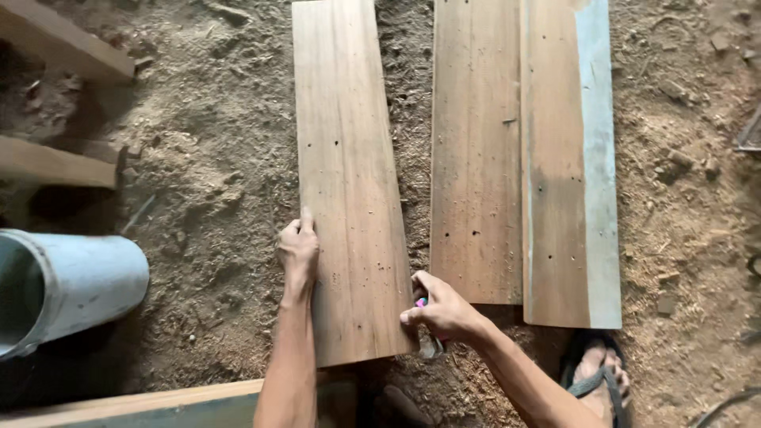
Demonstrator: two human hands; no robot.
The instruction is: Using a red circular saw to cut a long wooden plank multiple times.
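Down on the sawdust floor (206, 182) lies a long plank (345, 174). Its long side runs from 6 o'clock up to 12 o'clock, and the far end leans a little toward 11. The left hand (298, 250) lies open and flat on the plank's left edge, near the low end, fingers pointing to 12 o'clock. The right hand (441, 307) is at the plank's right edge, pinched shut on a small pink thing (421, 302); I cannot tell what it is. At 3 o'clock from the plank lie two more boards (523, 158), side by side and touching. A pale pipe (67, 285) sits at 9 o'clock. A foot in a sandal (598, 376) shows at 5 o'clock.
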